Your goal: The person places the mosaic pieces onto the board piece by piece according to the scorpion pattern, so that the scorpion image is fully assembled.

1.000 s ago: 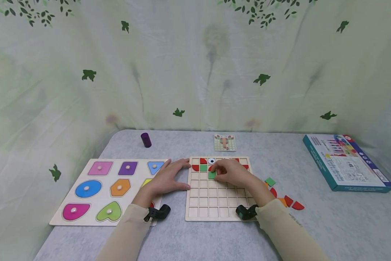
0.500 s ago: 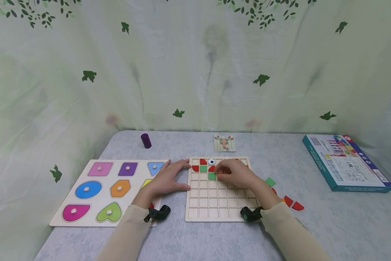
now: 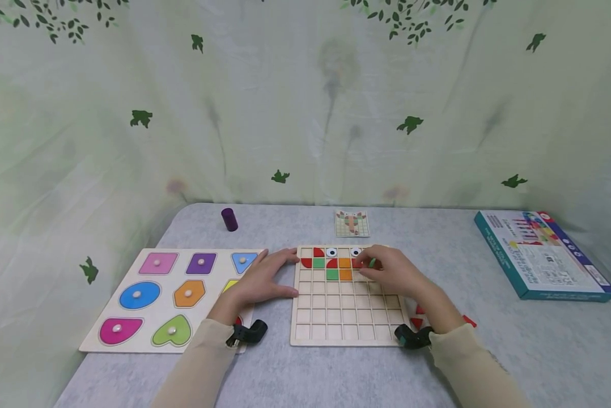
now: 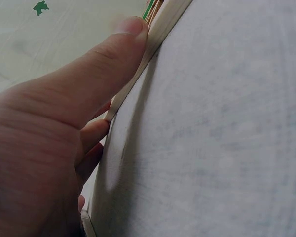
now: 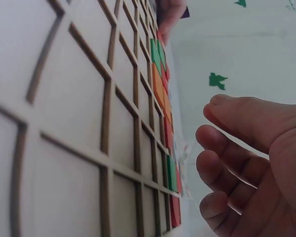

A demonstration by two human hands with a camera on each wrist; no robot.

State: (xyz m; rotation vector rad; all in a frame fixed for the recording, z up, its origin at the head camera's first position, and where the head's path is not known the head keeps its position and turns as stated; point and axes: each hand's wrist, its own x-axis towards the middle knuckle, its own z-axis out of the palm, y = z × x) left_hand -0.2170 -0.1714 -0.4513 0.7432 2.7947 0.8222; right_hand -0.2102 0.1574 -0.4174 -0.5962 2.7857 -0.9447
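Observation:
My left hand (image 3: 262,281) lies at the left edge of the wooden grid board (image 3: 346,319), fingers spread. In the left wrist view, the thumb and fingertips touch the board's side. My right hand (image 3: 394,271) hovers over the board's upper right part, fingers loosely bent. The right wrist view shows nothing between its thumb and fingers. Past its fingertips a green tile (image 5: 171,173) lies in a cell, with red tiles on either side. Two orange tiles (image 3: 345,269), a green square (image 3: 332,275) and eye tiles (image 3: 331,252) fill other upper cells. The hand hides the upper right corner.
Several loose red pieces (image 3: 416,323) lie right of the board, partly behind the right forearm. A pattern card (image 3: 352,224) lies behind the board. A shape puzzle (image 3: 91,340) is at the left, a purple cylinder (image 3: 229,219) at the back, a teal box (image 3: 545,255) at the far right.
My right hand has moved right along the board, uncovering the orange tiles and the second eye tile. The right forearm now covers more of the loose pieces. The left hand stays in place.

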